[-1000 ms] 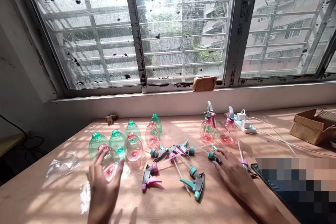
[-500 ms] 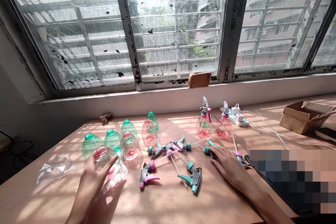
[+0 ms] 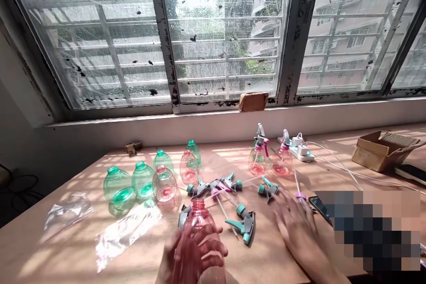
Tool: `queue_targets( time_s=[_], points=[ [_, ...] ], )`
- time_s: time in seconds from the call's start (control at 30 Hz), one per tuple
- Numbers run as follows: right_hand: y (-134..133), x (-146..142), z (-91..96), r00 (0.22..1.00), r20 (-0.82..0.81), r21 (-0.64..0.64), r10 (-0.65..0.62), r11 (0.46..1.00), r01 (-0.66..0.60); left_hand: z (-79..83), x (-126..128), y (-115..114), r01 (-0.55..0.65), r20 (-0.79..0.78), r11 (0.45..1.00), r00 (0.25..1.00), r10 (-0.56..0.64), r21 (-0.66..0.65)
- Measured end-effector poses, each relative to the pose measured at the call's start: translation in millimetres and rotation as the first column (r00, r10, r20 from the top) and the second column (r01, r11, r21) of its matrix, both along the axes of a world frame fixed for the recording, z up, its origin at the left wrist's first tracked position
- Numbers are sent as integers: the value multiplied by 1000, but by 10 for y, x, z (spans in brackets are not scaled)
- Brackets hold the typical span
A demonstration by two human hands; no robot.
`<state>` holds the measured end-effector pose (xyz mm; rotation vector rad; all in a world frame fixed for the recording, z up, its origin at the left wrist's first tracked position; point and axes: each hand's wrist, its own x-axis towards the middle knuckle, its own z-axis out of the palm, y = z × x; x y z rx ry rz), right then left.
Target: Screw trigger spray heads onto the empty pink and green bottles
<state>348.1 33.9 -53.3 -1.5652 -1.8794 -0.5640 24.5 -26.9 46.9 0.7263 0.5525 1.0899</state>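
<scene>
A: Looks like what?

B: Pink bottle (image 3: 199,230): clear, rose-tinted plastic, rounded in the body, with a threaded open neck at the top. No cap and no sprayer on it. Smeared by motion lower down.

A: Sits where?

B: Low in the middle of the view, raised off the table (image 3: 253,262), neck pointing up and away toward the window (image 3: 219,31).

A: Gripped how?

B: Wrapped in the left hand (image 3: 188,259), with fingers (image 3: 213,254) curled across the body. Partly seen through the tinted plastic.

A: And the right hand (image 3: 294,227)?

B: Spread flat, low over the wood, gripping nothing. Too blurred to tell whether touching the surface. Just short of a teal sprayer head (image 3: 267,189).

A: Nearest the bottle?

B: A grey and pink sprayer head (image 3: 183,215) right behind it, half hidden. To the right, a grey and teal sprayer head (image 3: 245,227) on its side, dip tube trailing. Farther back, a tangle of sprayer heads (image 3: 214,185).

A: To the left?

B: A crumpled plastic bag (image 3: 123,231) near the bottle and a second bag (image 3: 66,213) beyond it. Behind them, loose bottles (image 3: 143,180), green and pink, all uncapped and bunched together.

A: At the back right?

B: Two finished spray bottles (image 3: 282,159) standing upright side by side, close to a power strip (image 3: 297,151) with plugs and white cables. Well apart, at the far right, a cardboard box (image 3: 379,151).
</scene>
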Motion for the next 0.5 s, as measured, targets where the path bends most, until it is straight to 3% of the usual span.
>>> queue_targets(
  time_s=[0.1, 0.2, 0.3, 0.37, 0.5],
  points=[
    [-73, 221, -93, 983, -106, -43, -153, 988, 149, -89, 138, 7, -39, -125, 992, 992, 24, -120],
    [-134, 353, -94, 987, -140, -108, -83, 992, 68, -84, 179, -14, -147, -206, 971, 973, 107, -188],
    [-157, 368, -44, 993, -118, -145, 0, 989, -17, -131, 179, -4, -137, -228, 971, 969, 92, -194],
    [-142, 359, -35, 994, -109, -133, 19, 991, -33, -217, 181, 23, -144, -242, 979, 964, 106, -144],
    [-92, 354, -63, 975, -223, -209, 20, 976, -68, -413, 185, 91, -259, -266, 961, 924, 276, 99]
  ],
)
